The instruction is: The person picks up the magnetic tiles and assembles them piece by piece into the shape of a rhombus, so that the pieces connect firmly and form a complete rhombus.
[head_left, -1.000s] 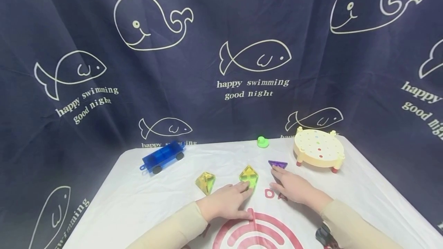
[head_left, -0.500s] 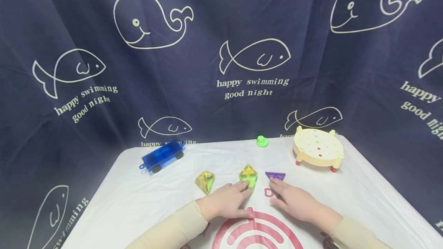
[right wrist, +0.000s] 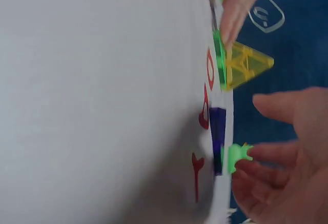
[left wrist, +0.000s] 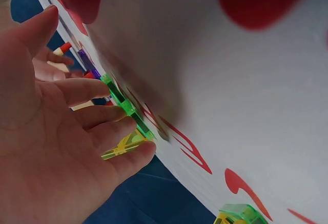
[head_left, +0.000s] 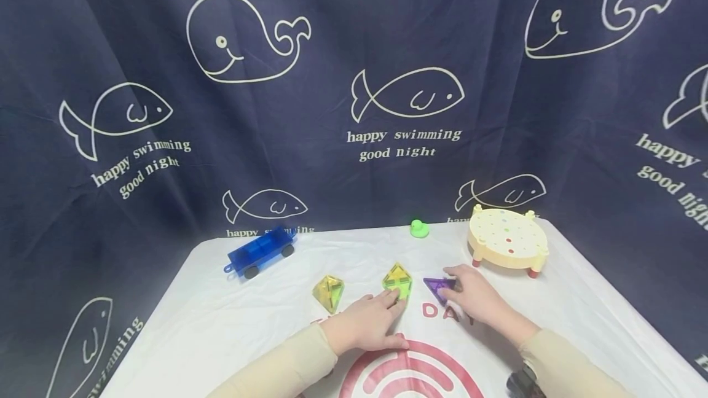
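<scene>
My left hand (head_left: 367,322) lies with fairly straight fingers on a green magnetic tile (left wrist: 123,101), flat on the cloth. A yellow triangular tile (right wrist: 248,66) stands up from the green one's far side. To the right, a purple triangular tile (head_left: 438,288) lies on the cloth. My right hand (head_left: 474,292) is over its right end, thumb and fingers spread apart. In the right wrist view, a gap shows between the fingertips and the purple tile. Left of my left hand sits another yellow and green tile piece (head_left: 329,292).
A blue toy wagon (head_left: 261,252) stands at the back left of the white cloth (head_left: 221,318). A small green duck (head_left: 419,229) is near the far edge. A cream round toy table (head_left: 507,239) with red-tipped legs stands at the back right. Behind hangs a dark printed curtain (head_left: 326,158).
The purple tile first slid nearer, then turned on the cloth. My right hand drew back with it, then shifted round to its right end. The left hand stays on the green tile.
</scene>
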Demonstrator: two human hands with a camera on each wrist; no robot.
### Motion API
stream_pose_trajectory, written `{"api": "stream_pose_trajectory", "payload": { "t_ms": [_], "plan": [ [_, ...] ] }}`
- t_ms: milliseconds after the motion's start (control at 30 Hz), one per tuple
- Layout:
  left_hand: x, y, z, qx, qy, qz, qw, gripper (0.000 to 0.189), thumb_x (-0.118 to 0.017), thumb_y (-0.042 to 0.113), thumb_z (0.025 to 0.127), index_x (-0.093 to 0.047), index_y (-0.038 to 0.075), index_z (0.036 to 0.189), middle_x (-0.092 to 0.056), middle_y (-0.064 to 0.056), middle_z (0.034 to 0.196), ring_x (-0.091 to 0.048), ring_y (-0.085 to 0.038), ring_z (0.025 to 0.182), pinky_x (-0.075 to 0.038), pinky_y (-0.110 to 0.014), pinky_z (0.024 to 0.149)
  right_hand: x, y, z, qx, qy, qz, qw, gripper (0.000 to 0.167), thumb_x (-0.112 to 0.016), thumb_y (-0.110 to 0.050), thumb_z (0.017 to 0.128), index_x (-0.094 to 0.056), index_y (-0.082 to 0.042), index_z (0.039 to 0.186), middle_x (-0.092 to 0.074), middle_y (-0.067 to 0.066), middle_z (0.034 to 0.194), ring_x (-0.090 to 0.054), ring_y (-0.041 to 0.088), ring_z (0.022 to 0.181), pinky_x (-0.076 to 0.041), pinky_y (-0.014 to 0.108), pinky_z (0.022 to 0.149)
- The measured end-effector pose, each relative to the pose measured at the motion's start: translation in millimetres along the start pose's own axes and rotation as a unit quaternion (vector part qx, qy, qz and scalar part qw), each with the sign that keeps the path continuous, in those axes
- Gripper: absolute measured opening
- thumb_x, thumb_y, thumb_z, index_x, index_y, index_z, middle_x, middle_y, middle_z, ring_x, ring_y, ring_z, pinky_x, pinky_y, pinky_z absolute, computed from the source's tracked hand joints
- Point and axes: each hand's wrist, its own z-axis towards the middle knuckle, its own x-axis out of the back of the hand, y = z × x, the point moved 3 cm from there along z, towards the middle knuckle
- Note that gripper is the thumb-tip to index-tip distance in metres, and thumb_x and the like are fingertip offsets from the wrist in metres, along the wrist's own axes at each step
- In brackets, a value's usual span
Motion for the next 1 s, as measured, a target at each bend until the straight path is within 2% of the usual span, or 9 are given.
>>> {"api": "stream_pose_trajectory", "payload": {
  "t_ms": [67, 133, 200, 267, 333, 567, 767, 1000],
  "plan": [
    [-0.4, 0.1, 0.1, 0.001, 0.0, -0.006, 1.0, 0.084, -0.05, 0.069, 0.096, -0.044, 0.009, 0.154, -0.036, -0.014, 0.161, -0.034, -0.026, 0.148, -0.041, -0.048, 0.112, 3, 9, 5.0, -0.058, -0.001, 0.051, 0.997, 0.05, -0.076, -0.02, 0.09, -0.061, 0.013, 0.125, -0.066, 0.029, 0.115, -0.063, 0.046, 0.109, -0.049, 0.059, 0.096],
    [-1.1, 0.7, -0.4, 0.001, 0.0, -0.01, 0.9999, 0.085, -0.05, 0.07, 0.095, -0.044, 0.009, 0.155, -0.036, -0.014, 0.161, -0.034, -0.026, 0.148, -0.041, -0.048, 0.112, 3, 17, 8.0, -0.113, -0.007, 0.094, 0.9892, 0.051, -0.075, -0.021, 0.091, -0.06, 0.014, 0.125, -0.066, 0.029, 0.113, -0.063, 0.044, 0.105, -0.05, 0.057, 0.092],
    [-2.0, 1.2, -0.8, 0.0, 0.001, -0.013, 0.9999, 0.085, -0.051, 0.07, 0.095, -0.044, 0.009, 0.155, -0.037, -0.014, 0.161, -0.034, -0.026, 0.148, -0.041, -0.048, 0.112, 3, 23, 9.6, -0.147, -0.012, 0.116, 0.9821, 0.052, -0.075, -0.022, 0.092, -0.059, 0.015, 0.125, -0.066, 0.028, 0.112, -0.063, 0.041, 0.103, -0.05, 0.055, 0.091],
    [-2.7, 1.3, -1.2, 0.0, 0.002, -0.012, 0.9999, 0.085, -0.051, 0.07, 0.095, -0.044, 0.009, 0.155, -0.037, -0.014, 0.161, -0.034, -0.026, 0.148, -0.041, -0.048, 0.111, 1, 26, 10.5, -0.164, -0.009, 0.13, 0.9777, 0.053, -0.076, -0.022, 0.09, -0.059, 0.016, 0.123, -0.066, 0.027, 0.109, -0.062, 0.037, 0.1, -0.051, 0.053, 0.089],
    [-2.8, 1.1, -0.6, -0.001, 0.004, -0.008, 1.0, 0.086, -0.05, 0.07, 0.095, -0.044, 0.009, 0.155, -0.037, -0.014, 0.161, -0.034, -0.026, 0.148, -0.041, -0.048, 0.111, -2, 27, 11.0, -0.169, -0.002, 0.134, 0.9764, 0.054, -0.079, -0.021, 0.088, -0.059, 0.017, 0.12, -0.066, 0.026, 0.108, -0.061, 0.036, 0.099, -0.05, 0.053, 0.09],
    [-3.7, -1.3, 1.2, -0.002, -0.001, -0.01, 0.9999, 0.086, -0.047, 0.071, 0.096, -0.043, 0.009, 0.155, -0.035, -0.015, 0.162, -0.033, -0.027, 0.149, -0.04, -0.049, 0.112, -10, 23, 12.2, -0.163, 0.017, 0.096, 0.9818, 0.055, -0.087, -0.019, 0.079, -0.061, 0.017, 0.112, -0.061, 0.035, 0.11, -0.058, 0.052, 0.108, -0.047, 0.06, 0.095],
    [-4.0, -1.9, 2.0, -0.006, 0.002, -0.005, 1.0, 0.087, -0.047, 0.071, 0.096, -0.043, 0.009, 0.155, -0.035, -0.014, 0.162, -0.033, -0.026, 0.149, -0.041, -0.049, 0.112, -15, 24, 10.8, -0.161, 0.028, 0.079, 0.9835, 0.055, -0.089, -0.017, 0.075, -0.062, 0.015, 0.109, -0.059, 0.032, 0.107, -0.059, 0.048, 0.103, -0.047, 0.06, 0.093],
    [-3.5, -1.8, 1.2, -0.006, 0.007, 0.005, 0.9999, 0.087, -0.048, 0.071, 0.096, -0.043, 0.008, 0.155, -0.036, -0.015, 0.161, -0.034, -0.027, 0.148, -0.041, -0.048, 0.111, -16, 21, 9.2, -0.166, 0.036, 0.091, 0.9812, 0.053, -0.088, -0.014, 0.074, -0.059, 0.013, 0.11, -0.061, 0.03, 0.107, -0.059, 0.047, 0.104, -0.047, 0.059, 0.092]
  ]
}}
